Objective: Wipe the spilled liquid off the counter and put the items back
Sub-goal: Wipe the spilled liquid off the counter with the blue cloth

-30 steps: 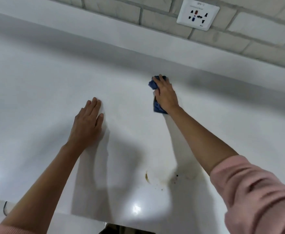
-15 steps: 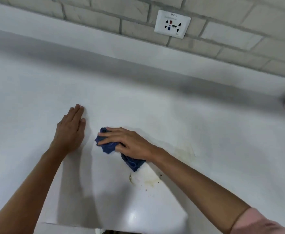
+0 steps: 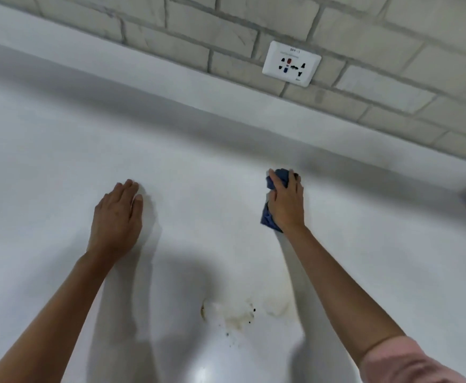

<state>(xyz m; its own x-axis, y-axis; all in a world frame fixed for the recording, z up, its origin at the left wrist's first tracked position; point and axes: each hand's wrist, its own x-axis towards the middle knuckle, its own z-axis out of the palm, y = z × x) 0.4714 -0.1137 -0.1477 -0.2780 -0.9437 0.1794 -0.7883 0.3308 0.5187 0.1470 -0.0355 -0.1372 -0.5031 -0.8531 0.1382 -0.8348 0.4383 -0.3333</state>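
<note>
You've got a smooth glossy white bench (image 3: 226,189), soft blue cloth (image 3: 267,217), rough matt brick wall (image 3: 364,37), glossy plastic socket (image 3: 291,63).

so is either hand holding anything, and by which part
The right hand grips a bunched blue cloth, fingers and thumb curled over its far end, palm covering the middle. The left hand lies flat on the counter, holding nothing.
</note>
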